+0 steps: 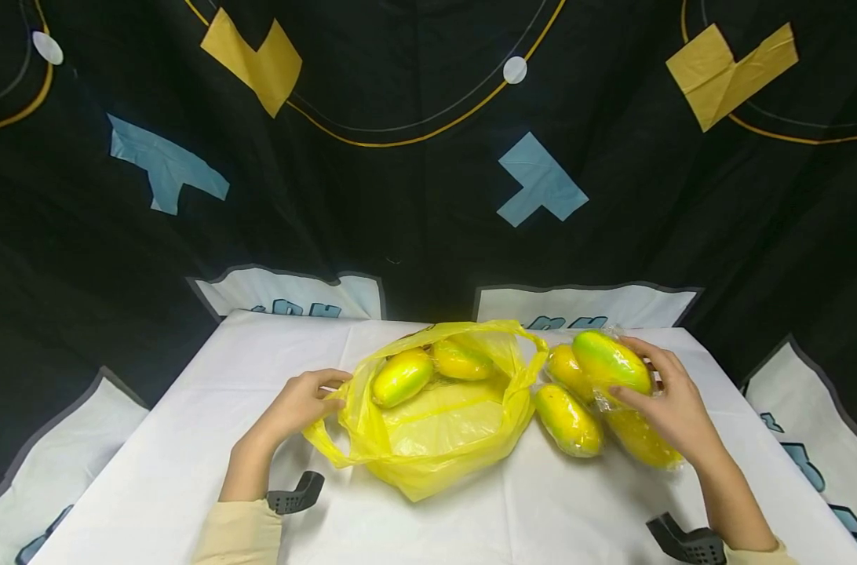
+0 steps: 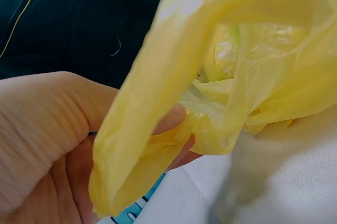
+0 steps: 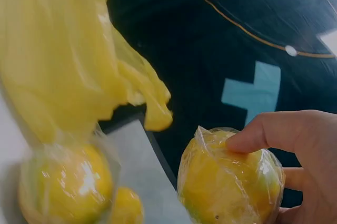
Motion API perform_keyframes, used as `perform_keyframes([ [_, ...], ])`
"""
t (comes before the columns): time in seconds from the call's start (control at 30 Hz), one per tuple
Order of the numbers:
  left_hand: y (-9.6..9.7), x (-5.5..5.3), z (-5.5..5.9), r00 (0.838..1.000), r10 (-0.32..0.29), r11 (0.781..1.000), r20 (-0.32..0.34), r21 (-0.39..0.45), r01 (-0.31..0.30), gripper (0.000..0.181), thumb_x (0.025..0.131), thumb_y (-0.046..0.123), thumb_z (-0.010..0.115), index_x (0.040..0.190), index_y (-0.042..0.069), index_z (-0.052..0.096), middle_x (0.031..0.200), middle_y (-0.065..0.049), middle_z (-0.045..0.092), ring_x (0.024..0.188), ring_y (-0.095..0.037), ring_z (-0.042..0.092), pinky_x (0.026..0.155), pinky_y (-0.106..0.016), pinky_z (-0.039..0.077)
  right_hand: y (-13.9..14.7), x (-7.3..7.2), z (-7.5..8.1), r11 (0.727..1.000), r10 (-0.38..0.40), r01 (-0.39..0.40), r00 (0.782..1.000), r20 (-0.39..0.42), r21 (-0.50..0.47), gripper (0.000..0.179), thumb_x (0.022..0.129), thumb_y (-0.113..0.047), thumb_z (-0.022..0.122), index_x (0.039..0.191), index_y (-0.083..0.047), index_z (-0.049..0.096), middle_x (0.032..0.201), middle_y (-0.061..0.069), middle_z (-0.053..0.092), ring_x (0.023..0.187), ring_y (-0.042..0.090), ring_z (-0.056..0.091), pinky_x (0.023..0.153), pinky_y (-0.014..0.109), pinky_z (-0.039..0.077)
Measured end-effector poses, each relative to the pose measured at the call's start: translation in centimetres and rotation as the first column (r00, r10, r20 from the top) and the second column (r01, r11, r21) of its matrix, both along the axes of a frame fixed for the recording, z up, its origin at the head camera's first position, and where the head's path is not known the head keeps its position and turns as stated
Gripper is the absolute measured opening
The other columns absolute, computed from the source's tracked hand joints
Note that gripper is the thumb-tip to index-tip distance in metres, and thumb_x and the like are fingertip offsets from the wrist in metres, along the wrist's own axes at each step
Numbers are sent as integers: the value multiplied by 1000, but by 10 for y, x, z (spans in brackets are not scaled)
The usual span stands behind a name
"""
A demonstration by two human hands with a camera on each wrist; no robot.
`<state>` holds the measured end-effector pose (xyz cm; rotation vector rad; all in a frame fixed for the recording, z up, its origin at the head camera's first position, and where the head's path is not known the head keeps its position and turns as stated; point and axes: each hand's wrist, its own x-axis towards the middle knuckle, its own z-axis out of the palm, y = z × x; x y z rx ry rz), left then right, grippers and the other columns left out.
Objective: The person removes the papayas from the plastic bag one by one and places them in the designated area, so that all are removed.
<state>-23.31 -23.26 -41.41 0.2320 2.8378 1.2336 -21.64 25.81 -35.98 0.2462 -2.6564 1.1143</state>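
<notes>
While the left hand (image 1: 297, 406) pinches its side, the yellow plastic bag (image 1: 428, 475) gapes on the white worktop (image 1: 534, 514), with two yellow-green mangoes (image 1: 403, 378) visible inside, toward its back. Six mangoes can be counted in all: that pair, a held mango (image 1: 612, 361) in the right hand (image 1: 676, 404), and three loose mangoes (image 1: 568, 421) on the worktop just right of the bag. The right fingers and thumb are clamped round the held mango, in front of the loose ones. The left wrist view shows what the head view hides: thumb and fingers gripping a fold of the bag beside its hanging handle (image 2: 131, 145). The right wrist view reveals clear film (image 3: 202, 139) bunched to a peak on the held mango, beside the thumb.
</notes>
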Motion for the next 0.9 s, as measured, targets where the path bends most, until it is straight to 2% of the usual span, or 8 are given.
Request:
perform_keyframes([
  [0.13, 0, 1, 0, 1000, 0, 1000, 3, 1, 0, 40, 87, 5, 66, 127, 2, 60, 120, -20, 63, 106, -39, 62, 86, -47, 53, 13, -4, -1, 999, -33, 33, 999, 13, 2, 71, 88, -21, 71, 146, -4, 35, 137, 25, 39, 113, 40, 39, 84, 51, 39],
  [0.37, -1, 0, -2, 1000, 5, 1000, 1, -9, -5, 40, 87, 4, 65, 127, 3, 60, 120, -19, 63, 106, -39, 62, 85, -47, 54, 35, -11, -5, 996, -92, 91, 994, 63, 6, 73, 89, -21, 70, 146, 2, 31, 139, 31, 36, 112, 46, 40, 86, 57, 46],
  [0.47, 0, 0, -2, 1000, 9, 1000, 3, -12, -9, 40, 87, 4, 66, 127, 3, 60, 120, -19, 63, 106, -39, 62, 86, -47, 53, 44, -12, -9, 990, -140, 140, 986, 94, 11, 75, 89, -23, 70, 147, 2, 30, 139, 33, 34, 111, 48, 39, 85, 59, 49],
  [0.57, 0, 0, -2, 1000, 5, 1000, 2, -12, -5, 40, 87, 4, 66, 127, 3, 60, 120, -19, 63, 106, -39, 62, 85, -47, 54, 51, -12, -11, 984, -178, 180, 976, 123, -1, 75, 90, -24, 68, 147, 3, 27, 141, 36, 30, 114, 52, 36, 87, 66, 45],
  [0.77, 0, 0, -1, 1000, -1, 1000, -6, -11, 1, 40, 87, 3, 66, 127, 2, 61, 120, -20, 63, 105, -38, 63, 85, -47, 54, 61, -15, -17, 973, -228, 231, 960, 160, -1, 75, 92, -24, 65, 147, 6, 24, 142, 37, 28, 116, 53, 35, 90, 65, 43],
  [0.9, 1, 0, 0, 1000, -2, 1000, -3, -7, 2, 40, 88, 4, 66, 127, 2, 60, 120, -20, 63, 105, -38, 63, 86, -47, 54, 66, -19, -23, 959, -277, 282, 939, 204, 5, 75, 92, -21, 66, 146, 8, 22, 141, 39, 27, 115, 52, 37, 92, 63, 43],
])
